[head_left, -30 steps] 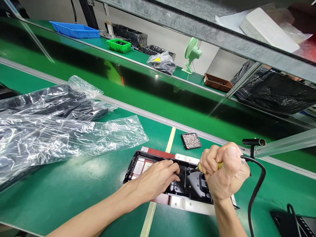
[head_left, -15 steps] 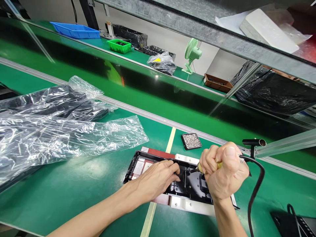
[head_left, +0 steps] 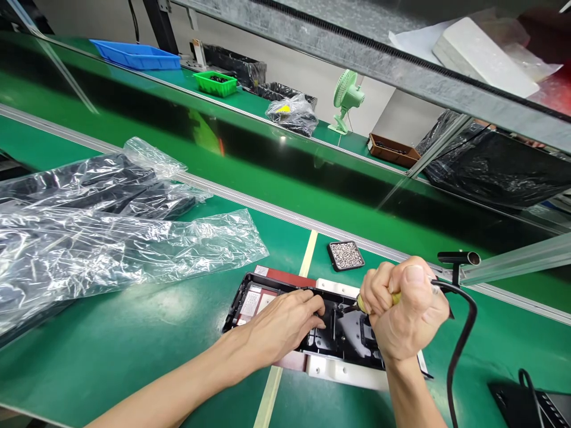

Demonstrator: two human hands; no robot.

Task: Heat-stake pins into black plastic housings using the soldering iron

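A long black plastic housing (head_left: 352,339) lies in a white and dark red fixture (head_left: 348,371) on the green table. My left hand (head_left: 285,324) rests over the middle of the housing, fingers curled down into it; what the fingertips hold, if anything, is hidden. In my right fist (head_left: 404,309) is a yellow-handled electric screwdriver (head_left: 362,304), tilted, its tip pointing left into the housing beside my left fingertips. A black cable runs from its rear end. Behind the housing sits a small black tray (head_left: 347,255) full of tiny silvery screws.
Plastic-wrapped dark parts (head_left: 102,238) cover the left of the table. A black tube holder (head_left: 459,258) stands behind my right hand, and a black object (head_left: 530,401) lies front right. Across a green partition are bins and a green fan (head_left: 345,98). A metal shelf (head_left: 357,44) hangs overhead.
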